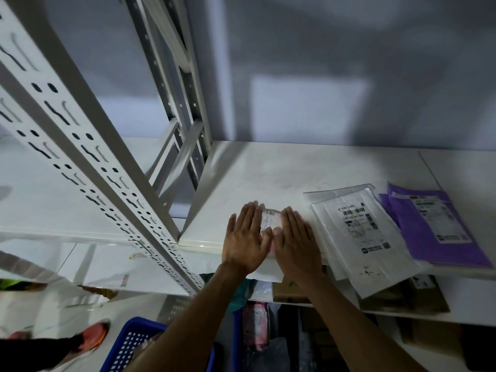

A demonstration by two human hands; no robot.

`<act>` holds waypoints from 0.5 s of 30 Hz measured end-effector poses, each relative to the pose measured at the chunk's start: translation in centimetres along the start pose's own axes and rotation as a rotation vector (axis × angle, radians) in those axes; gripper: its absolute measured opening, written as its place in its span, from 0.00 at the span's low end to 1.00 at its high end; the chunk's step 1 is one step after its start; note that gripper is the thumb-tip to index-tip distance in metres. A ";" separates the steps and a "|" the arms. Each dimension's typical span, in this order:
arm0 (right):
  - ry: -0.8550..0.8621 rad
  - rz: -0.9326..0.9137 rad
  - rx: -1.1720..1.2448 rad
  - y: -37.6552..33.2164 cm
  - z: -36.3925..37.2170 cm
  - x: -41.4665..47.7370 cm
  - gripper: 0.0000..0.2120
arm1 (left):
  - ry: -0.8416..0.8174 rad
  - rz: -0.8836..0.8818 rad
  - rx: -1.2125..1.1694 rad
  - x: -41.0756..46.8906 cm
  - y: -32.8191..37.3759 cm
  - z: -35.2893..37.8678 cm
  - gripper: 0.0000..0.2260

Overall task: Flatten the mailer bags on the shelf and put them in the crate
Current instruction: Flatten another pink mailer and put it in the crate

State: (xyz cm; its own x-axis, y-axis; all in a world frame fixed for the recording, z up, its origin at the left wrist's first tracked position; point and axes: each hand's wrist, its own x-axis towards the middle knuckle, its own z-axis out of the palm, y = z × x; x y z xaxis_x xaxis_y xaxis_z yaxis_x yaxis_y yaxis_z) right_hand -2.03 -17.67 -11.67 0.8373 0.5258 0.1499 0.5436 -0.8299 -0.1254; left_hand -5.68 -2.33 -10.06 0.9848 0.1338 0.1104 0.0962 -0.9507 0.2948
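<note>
**White shelf, both hands flat on the small mailer**

Grey wall (349, 63) at the back and a white shelf (268, 170) in front of us at about waist level. The small white mailer (270, 220) lies right at the shelf's front edge. Its long axis runs front to back, away from us, and its near end hangs a bit over the edge. Its label faces up and peeks out in the gap between our hands.

Right next to it on the right sits a bigger white mailer (359, 237), label up, also lengthwise front to back but skewed, with its near corner hanging off the edge. A purple mailer (434, 226) lies just beside that one, further right.

A perforated upright post (88, 157) of the rack stands on the left. On the lower shelf (469, 296) we can see brown parcels (290, 288), and the blue crate (134, 345) is down at bottom left, partly hidden by our left forearm.

Our left hand (245, 237) and right hand (296, 240) are both palm down on the small mailer. The fingers are straight and pointing away from us, with the thumbs nearly meeting over its middle. They cover most of the bag, so we can't see its side edges.
</note>
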 end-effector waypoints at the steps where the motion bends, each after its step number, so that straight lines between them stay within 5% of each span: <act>1: -0.002 0.016 0.006 -0.2 0.0 0.2 0.30 | -0.002 -0.016 -0.002 -0.1 0.2 0.0 0.30; 7: 0.029 0.004 0.447 -4.6 -2.3 2.5 0.35 | -0.058 -0.064 0.123 -0.1 1.2 0.8 0.39; 15: 0.044 0.048 0.465 -3.8 0.2 3.7 0.38 | -0.085 -0.054 0.185 0.1 1.2 1.4 0.42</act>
State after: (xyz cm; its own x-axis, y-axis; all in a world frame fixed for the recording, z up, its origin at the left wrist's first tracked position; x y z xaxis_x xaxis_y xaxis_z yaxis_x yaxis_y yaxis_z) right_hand -0.97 -12.53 -10.81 0.8643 0.4721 0.1739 0.4815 -0.6761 -0.5577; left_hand -5.27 -3.85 -10.99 0.9854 0.1695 0.0168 0.1664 -0.9790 0.1177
